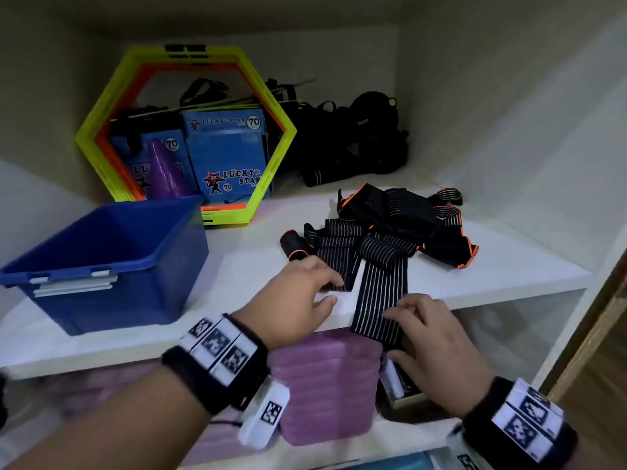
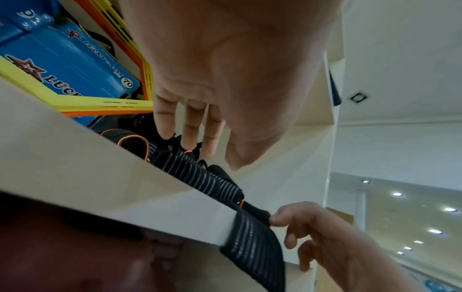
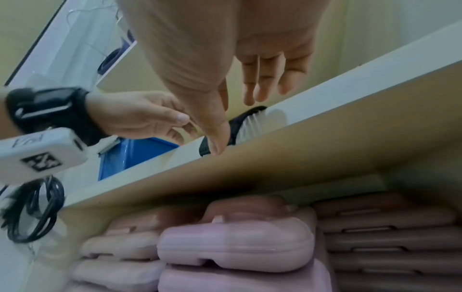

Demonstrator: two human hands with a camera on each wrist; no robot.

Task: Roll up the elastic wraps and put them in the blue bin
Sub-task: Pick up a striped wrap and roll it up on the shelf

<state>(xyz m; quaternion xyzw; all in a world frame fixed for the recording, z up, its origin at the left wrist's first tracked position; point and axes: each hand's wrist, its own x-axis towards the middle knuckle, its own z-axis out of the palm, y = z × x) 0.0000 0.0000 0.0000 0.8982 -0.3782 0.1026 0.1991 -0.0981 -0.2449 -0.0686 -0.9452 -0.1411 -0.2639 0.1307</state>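
A pile of black elastic wraps (image 1: 400, 218) with white stripes and orange edging lies on the white shelf (image 1: 244, 266), right of centre. One striped wrap (image 1: 376, 300) runs out of the pile and hangs over the shelf's front edge (image 2: 252, 247). My right hand (image 1: 403, 330) lies on that hanging end with straight fingers, and the thumb touches the wrap at the shelf edge (image 3: 217, 146). My left hand (image 1: 325, 290) rests straight fingers (image 2: 190, 134) on a second striped wrap (image 1: 336, 266). A small rolled wrap (image 1: 294, 247) sits beside it. The blue bin (image 1: 101, 259) stands at the left.
Yellow and orange hexagon rings (image 1: 271, 106) lean at the back around blue boxes (image 1: 227, 154) and a purple cone (image 1: 166, 171). Black straps and gear (image 1: 366, 137) fill the back right corner. Pink cases (image 1: 325, 385) are stacked on the lower shelf. The cabinet wall (image 1: 543, 130) closes the right.
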